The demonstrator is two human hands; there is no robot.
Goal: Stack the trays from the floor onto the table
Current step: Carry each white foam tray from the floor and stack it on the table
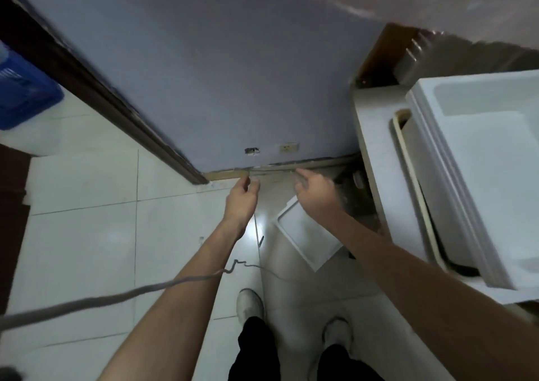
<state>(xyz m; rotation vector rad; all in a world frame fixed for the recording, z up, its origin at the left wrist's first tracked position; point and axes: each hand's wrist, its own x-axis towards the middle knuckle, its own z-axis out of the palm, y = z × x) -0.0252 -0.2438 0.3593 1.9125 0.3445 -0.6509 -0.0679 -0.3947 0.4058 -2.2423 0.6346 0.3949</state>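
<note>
We see at least two trays (478, 159) stacked on the table (376, 147) at right; one white tray (306, 237) is left on the floor (87, 220). Our left hand (240, 202) and right hand (316, 195) reach down, fingers loose, grasping nothing.
</note>
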